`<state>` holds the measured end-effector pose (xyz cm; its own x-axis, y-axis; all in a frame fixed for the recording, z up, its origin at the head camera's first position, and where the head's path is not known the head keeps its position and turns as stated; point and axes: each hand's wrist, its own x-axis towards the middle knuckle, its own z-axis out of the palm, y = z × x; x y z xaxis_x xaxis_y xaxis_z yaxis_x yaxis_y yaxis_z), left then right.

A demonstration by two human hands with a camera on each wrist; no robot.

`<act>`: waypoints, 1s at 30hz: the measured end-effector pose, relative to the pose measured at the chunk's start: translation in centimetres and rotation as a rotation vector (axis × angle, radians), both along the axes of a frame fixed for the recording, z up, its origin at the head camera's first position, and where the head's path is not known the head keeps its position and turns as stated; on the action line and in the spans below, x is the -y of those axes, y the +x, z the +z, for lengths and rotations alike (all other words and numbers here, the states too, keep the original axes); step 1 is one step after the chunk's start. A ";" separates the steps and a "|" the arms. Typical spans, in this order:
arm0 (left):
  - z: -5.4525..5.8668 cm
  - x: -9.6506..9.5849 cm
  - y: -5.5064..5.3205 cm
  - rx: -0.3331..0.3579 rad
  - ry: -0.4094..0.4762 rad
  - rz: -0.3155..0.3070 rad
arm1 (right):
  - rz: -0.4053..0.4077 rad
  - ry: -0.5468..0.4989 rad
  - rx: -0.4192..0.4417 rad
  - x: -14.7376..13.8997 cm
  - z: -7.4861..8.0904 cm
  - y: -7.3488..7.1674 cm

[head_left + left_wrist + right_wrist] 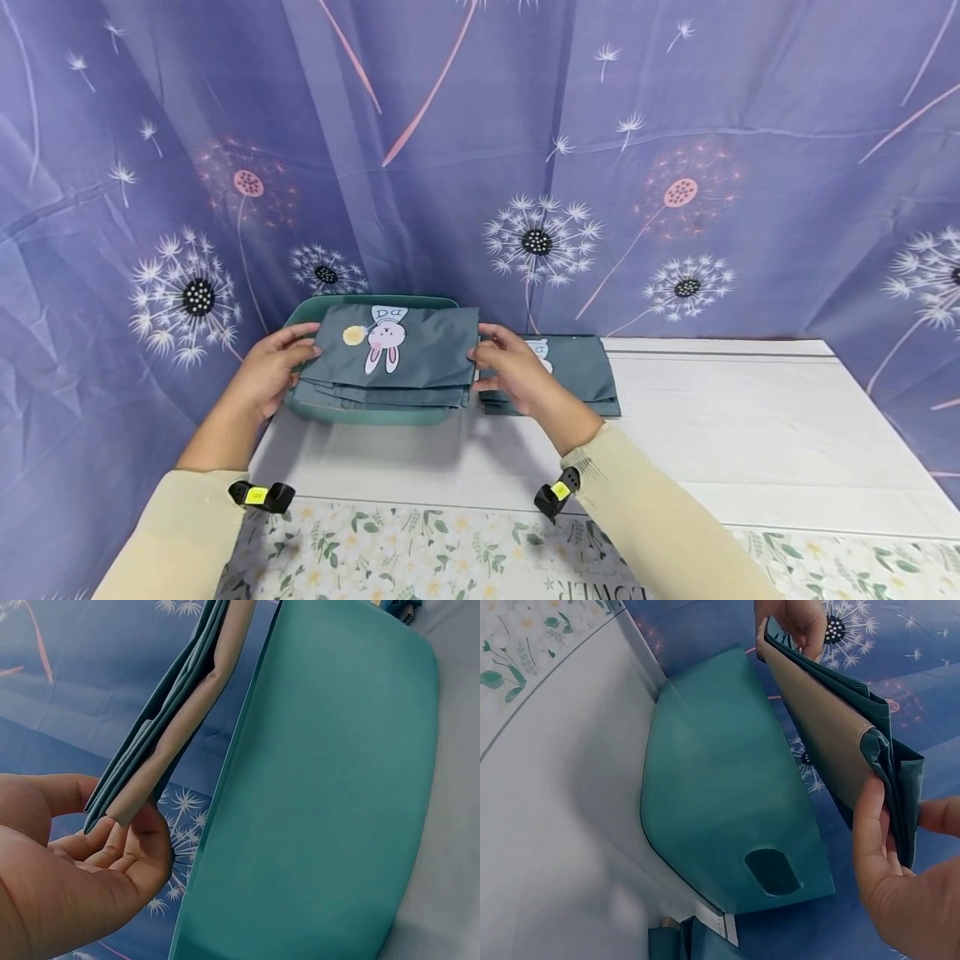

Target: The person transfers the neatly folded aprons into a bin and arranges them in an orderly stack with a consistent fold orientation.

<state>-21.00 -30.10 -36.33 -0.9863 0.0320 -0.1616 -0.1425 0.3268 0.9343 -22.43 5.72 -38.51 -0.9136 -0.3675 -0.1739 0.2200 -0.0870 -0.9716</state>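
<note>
Only the right wrist view shows the teal bin's handle hole; both hands, left hand at 9 o'clock, right hand at 3, pinch the folded rabbit cloth with fingers, level above the bin

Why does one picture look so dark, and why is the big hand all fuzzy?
Right wrist view: dim and shadowy all over, so the teal bin looks dull. Left wrist view: brighter, but the left hand is very close and blurred. Head view: evenly lit and sharp, though the table edges bend a little.
</note>
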 end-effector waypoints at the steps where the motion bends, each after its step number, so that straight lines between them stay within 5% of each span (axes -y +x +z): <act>1: 0.0 0.1 0.0 -0.003 0.001 0.004 | 0.000 -0.002 0.001 0.1 0.0 -0.1; 12: -0.1 1.3 -0.2 0.001 0.179 0.031 | -0.032 -0.017 0.029 1.7 -0.3 -0.9; 24: -0.3 2.6 -1.2 0.019 0.248 0.063 | -0.064 -0.033 0.037 3.2 -0.1 -1.9; 30: -0.2 2.6 -1.8 0.025 0.204 0.086 | -0.078 -0.026 0.051 3.5 -0.1 -2.4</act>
